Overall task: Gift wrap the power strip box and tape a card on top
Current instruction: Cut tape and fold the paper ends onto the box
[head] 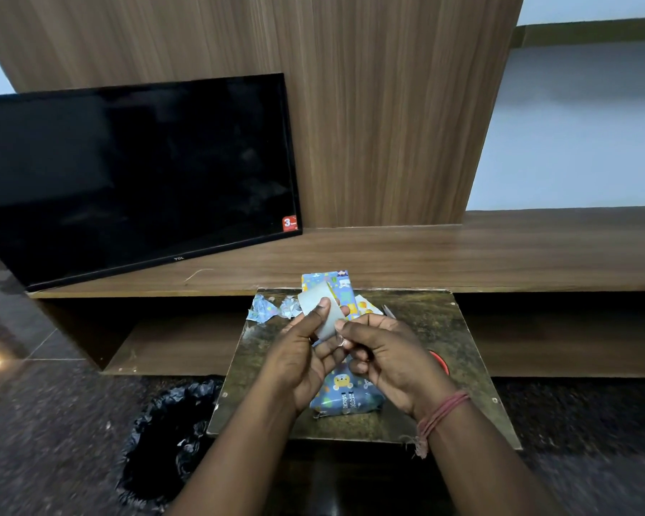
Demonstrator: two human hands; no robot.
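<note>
1. Where the small worn table point(444, 366) serves as the landmark, the ground left of it is dark speckled floor point(53, 422), with a bin lined in a black bag point(172, 441) standing just beside the table's left edge.
2. Beyond the table and to its left, a dark TCL television point(127, 173) leans on a long wooden shelf point(462, 251); the table's far edge butts against that shelf's front edge.
3. At the table's far-left corner lie crumpled scraps of wrapping paper point(272, 309), partly overhanging the edge.
4. Above the table's middle, the left hand point(306, 359) is curled, its thumb and fingers pinching a grey-white strip of tape point(319, 310) that curves up from the grip.
5. Under both hands, on the table's middle, lies the wrapped power strip box point(345, 398), covered in blue cartoon-print paper and running from the near half of the table to its far edge, where its far end point(336, 284) shows past the tape.
6. Just right of the left hand, the right hand point(388, 359) is also curled, its thumb and forefinger pinching the lower end of the same strip; red thread bands point(442, 411) circle its wrist.
7. Right of the box's far end sit a yellow-and-white paper piece point(365, 307) and a thin metal tip point(388, 310), too hidden to identify.
8. By the table's right side a red object point(438, 361) peeps out behind the right hand; the table surface past it to the right edge is bare mottled top.
</note>
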